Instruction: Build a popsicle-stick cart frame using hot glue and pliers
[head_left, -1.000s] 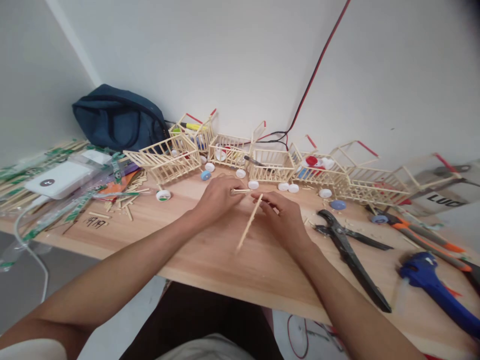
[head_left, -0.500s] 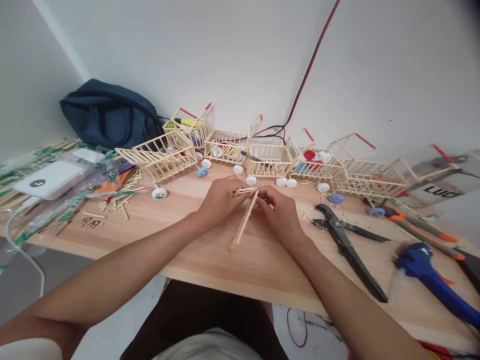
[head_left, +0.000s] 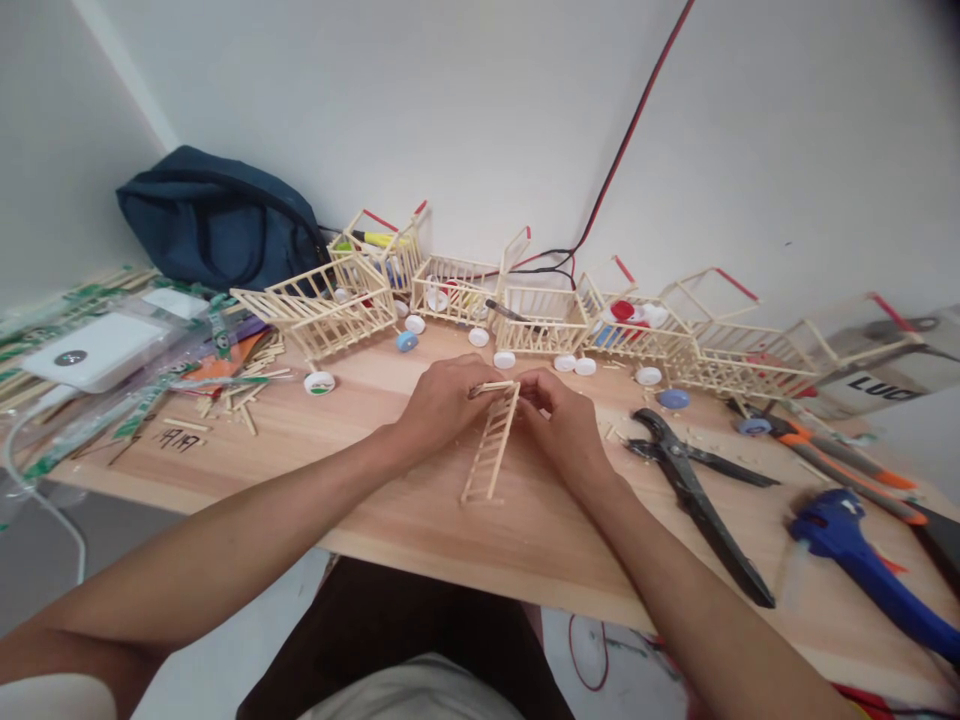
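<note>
My left hand (head_left: 442,400) and my right hand (head_left: 561,420) meet over the middle of the wooden table (head_left: 390,510). Both are closed on the far end of a small ladder-like frame of thin wooden sticks (head_left: 491,450). The frame lies nearly flat and points toward me. My left fingers pinch its top crosspiece, and my right fingers pinch its right corner.
A row of stick-built carts (head_left: 540,325) with bottle-cap wheels lines the wall. Black pliers (head_left: 694,490), orange-handled cutters (head_left: 832,455) and a blue glue gun (head_left: 870,570) lie to the right. A blue bag (head_left: 214,225), stick packets and a white box (head_left: 94,350) sit to the left.
The stick frame has turned from edge-on to flat, so its rungs show. Both hands have closed in on its far end.
</note>
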